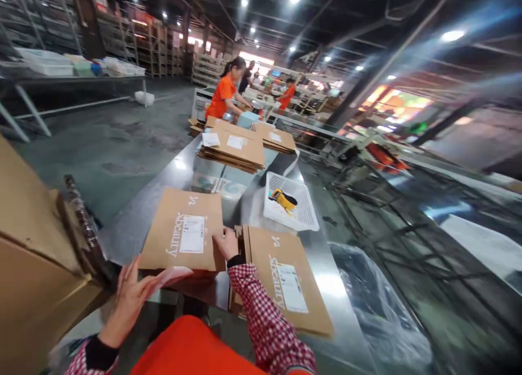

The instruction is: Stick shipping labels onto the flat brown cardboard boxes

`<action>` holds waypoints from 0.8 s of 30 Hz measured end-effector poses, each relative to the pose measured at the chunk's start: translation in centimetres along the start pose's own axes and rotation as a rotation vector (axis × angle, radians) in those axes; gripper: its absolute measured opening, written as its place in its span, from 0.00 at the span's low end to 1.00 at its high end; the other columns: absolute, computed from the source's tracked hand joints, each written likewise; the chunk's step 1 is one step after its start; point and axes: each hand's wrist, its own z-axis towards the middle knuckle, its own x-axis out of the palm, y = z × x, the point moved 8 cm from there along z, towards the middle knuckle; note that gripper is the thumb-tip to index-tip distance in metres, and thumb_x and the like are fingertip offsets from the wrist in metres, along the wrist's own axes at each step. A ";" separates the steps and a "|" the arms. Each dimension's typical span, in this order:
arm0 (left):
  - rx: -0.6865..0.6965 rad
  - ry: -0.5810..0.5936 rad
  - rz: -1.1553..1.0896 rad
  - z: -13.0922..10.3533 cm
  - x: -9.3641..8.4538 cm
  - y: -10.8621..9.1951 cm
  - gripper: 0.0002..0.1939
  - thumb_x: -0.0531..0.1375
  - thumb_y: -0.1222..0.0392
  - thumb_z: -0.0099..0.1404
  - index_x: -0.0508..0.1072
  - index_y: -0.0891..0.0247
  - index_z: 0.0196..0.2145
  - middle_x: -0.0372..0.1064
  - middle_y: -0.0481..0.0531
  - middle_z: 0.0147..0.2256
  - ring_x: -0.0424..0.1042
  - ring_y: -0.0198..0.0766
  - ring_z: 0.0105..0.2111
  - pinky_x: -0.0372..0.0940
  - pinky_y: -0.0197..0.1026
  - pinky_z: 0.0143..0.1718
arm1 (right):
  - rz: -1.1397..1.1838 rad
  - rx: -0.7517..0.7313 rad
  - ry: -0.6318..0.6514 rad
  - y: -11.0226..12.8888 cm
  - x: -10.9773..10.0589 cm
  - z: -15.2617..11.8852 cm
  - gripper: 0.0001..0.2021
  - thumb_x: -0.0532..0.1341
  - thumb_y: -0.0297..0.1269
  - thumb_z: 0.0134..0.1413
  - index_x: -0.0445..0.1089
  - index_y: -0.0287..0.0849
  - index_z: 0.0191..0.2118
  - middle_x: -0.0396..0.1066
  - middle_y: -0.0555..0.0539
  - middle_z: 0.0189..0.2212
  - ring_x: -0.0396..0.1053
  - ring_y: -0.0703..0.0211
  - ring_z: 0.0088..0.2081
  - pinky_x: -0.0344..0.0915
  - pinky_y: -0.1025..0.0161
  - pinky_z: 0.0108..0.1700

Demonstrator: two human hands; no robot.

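Note:
A flat brown cardboard mailer (163, 222) with white print and a white label lies at the near left of the metal table. My right hand (227, 244) is at its right edge, fingers bent and pressed together on the cardboard. At the mailer's lower left corner is my left hand (132, 290), fingers apart, with a pinkish-white sheet (173, 275) by its thumb; whether it grips the sheet is unclear. A stack of similar mailers (291, 282) lies to the right, partly under my right forearm.
Beyond are a white basket (306, 203) with a yellow-black tool (284, 200), and stacked flat cardboard (240, 141) with labels. A large carton (36, 244) stands left, clear plastic (379, 299) right. A person in orange (220, 97) works past the table.

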 end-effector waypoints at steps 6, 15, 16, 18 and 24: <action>0.118 0.061 -0.061 0.2 -0.3 -3.8 0.21 0.47 0.53 0.70 0.78 0.57 0.34 0.65 0.60 0.56 0.60 0.52 0.58 0.54 0.65 0.56 | 0.392 0.145 -0.042 -4.1 -6.4 -1.1 0.23 0.57 0.39 0.42 0.66 0.36 0.47 0.75 0.40 0.38 0.74 0.54 0.37 0.70 0.60 0.40; 0.285 0.047 -0.146 2.6 -5.5 -7.9 0.13 0.52 0.55 0.70 0.75 0.58 0.37 0.69 0.56 0.53 0.63 0.46 0.57 0.55 0.59 0.58 | 0.193 0.313 -0.285 -18.2 -23.8 -5.5 0.29 0.67 0.47 0.28 0.71 0.39 0.42 0.69 0.31 0.48 0.66 0.37 0.52 0.64 0.46 0.50; 0.311 0.054 -0.144 2.9 -6.0 -8.3 0.12 0.52 0.55 0.70 0.74 0.58 0.37 0.69 0.56 0.53 0.63 0.46 0.57 0.56 0.58 0.58 | 0.146 0.222 -0.279 -16.7 -22.5 -5.6 0.32 0.68 0.48 0.28 0.70 0.39 0.45 0.66 0.31 0.53 0.61 0.38 0.56 0.60 0.45 0.54; 0.379 0.069 -0.145 3.2 -7.0 -9.3 0.10 0.53 0.56 0.69 0.74 0.58 0.37 0.69 0.55 0.53 0.63 0.45 0.57 0.57 0.57 0.58 | 0.232 -0.031 -0.076 -11.1 -16.7 -6.4 0.38 0.69 0.50 0.32 0.66 0.41 0.53 0.58 0.36 0.60 0.56 0.43 0.61 0.55 0.46 0.59; 0.549 0.028 -0.232 2.8 -10.7 -9.6 0.10 0.52 0.58 0.68 0.73 0.54 0.40 0.70 0.52 0.53 0.65 0.43 0.56 0.58 0.55 0.58 | 0.577 -0.358 0.948 3.8 4.7 -14.3 0.32 0.70 0.59 0.26 0.75 0.40 0.38 0.73 0.48 0.38 0.69 0.52 0.45 0.62 0.55 0.53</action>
